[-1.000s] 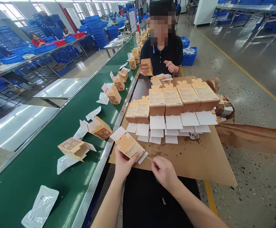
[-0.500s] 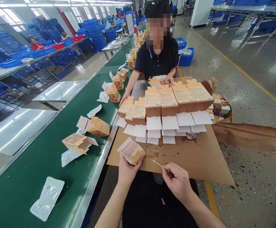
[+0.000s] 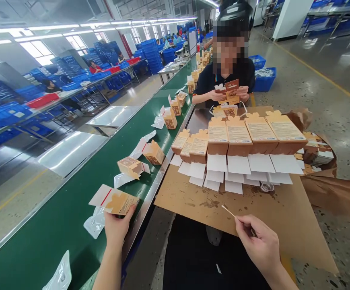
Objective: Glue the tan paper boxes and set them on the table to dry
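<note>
My left hand [image 3: 117, 227] grips a small tan box [image 3: 122, 202] over the near part of the green belt [image 3: 81, 237]. The box's white flap with a red strip points left, and a silver pouch [image 3: 95, 222] lies just below it. Between the thumb and fingers of my right hand [image 3: 258, 239] is a thin cotton swab [image 3: 228, 210], its tip pointing up and left above the brown cardboard sheet [image 3: 187, 193]. Dark wet spots mark the sheet. Rows of tan boxes [image 3: 238, 135] lie on it with white flaps [image 3: 237, 164] toward me. A small round dish [image 3: 267, 187] sits beside the flaps.
Across the board a person [image 3: 227, 52] holds flat printed cartons [image 3: 232, 92]. Further boxes [image 3: 153, 152] and pouches stand or lie along the belt. Another silver pouch [image 3: 59, 272] is at lower left. A brown paper sack [image 3: 321, 161] with cartons stands at the right.
My left hand has carried its box from the cardboard sheet left to the belt. My right hand still holds the swab. The person opposite has drawn both hands in and raised cartons. The view has shifted.
</note>
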{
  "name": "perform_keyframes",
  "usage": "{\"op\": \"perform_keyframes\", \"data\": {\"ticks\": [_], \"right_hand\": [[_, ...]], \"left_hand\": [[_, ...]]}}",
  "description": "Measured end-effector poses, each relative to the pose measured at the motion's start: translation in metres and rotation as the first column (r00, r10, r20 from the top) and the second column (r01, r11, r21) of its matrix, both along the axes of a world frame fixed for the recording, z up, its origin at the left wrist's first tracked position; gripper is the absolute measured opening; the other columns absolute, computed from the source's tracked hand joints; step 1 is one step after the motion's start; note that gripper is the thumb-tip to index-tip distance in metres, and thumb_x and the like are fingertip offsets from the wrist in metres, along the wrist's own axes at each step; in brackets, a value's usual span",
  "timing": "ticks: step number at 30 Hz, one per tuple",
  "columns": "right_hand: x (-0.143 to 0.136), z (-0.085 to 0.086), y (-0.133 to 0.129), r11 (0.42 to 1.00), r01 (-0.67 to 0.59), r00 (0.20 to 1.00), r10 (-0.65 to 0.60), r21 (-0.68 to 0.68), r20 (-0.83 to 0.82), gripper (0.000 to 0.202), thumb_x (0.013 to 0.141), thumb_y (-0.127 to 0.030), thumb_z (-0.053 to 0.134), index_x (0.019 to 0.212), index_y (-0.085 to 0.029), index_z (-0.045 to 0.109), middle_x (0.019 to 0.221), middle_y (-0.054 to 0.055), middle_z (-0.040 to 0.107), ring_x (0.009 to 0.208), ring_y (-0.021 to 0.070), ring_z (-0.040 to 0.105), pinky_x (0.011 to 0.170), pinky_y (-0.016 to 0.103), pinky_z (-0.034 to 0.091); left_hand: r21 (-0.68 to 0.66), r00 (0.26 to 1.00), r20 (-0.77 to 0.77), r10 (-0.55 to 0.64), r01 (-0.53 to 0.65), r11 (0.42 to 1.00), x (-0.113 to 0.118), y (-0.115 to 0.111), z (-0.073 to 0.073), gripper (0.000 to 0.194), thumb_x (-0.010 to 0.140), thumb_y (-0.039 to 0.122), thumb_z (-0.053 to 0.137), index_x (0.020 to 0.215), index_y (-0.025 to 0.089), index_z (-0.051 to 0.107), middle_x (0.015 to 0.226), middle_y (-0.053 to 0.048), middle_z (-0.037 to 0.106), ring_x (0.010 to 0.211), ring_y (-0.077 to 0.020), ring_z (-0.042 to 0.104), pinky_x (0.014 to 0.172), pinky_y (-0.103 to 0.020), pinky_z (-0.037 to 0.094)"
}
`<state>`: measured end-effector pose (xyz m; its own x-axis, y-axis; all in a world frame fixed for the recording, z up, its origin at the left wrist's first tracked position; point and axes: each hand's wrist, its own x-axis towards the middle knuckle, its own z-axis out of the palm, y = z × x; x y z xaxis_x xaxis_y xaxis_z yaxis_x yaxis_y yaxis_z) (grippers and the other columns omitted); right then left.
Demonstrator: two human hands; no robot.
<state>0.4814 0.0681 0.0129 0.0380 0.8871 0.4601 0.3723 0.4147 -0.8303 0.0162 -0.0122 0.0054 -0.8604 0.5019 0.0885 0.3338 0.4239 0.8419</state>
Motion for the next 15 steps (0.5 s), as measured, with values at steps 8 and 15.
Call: {"op": "perform_keyframes", "data": {"ticks": [8,15], "right_hand": [[0.026,0.006,-0.002,0.991,0.113,0.993,-0.110,-0.066,0.035,0.021,0.095,-0.041,0.084,0.074,-0.039,0.081,0.057,-0.001,0.065,0.042,0.0253,0.059,0.039,0.040,0.056],[0.038,0.004,-0.010,0.982,0.180,0.984,-0.179,-0.049,0.024,0.017,0.094,-0.039,0.086,0.077,-0.040,0.082,0.057,-0.002,0.067,0.042,0.0251,0.061,0.039,0.038,0.056]], "left_hand": [[0.477,0.882,-0.359,0.304,-0.107,0.873,0.015,0.001,-0.001,0.115,0.042,0.051,0.110,0.138,0.029,0.051,0.147,-0.012,0.055,0.142,-0.0436,0.068,0.137,-0.074,0.051],[0.449,0.927,-0.207,-0.312,0.374,0.812,0.081,0.129,0.030,0.044,0.098,0.060,0.081,0.127,0.027,0.077,0.134,-0.014,0.079,0.137,-0.0352,0.077,0.133,-0.055,0.057]]}}
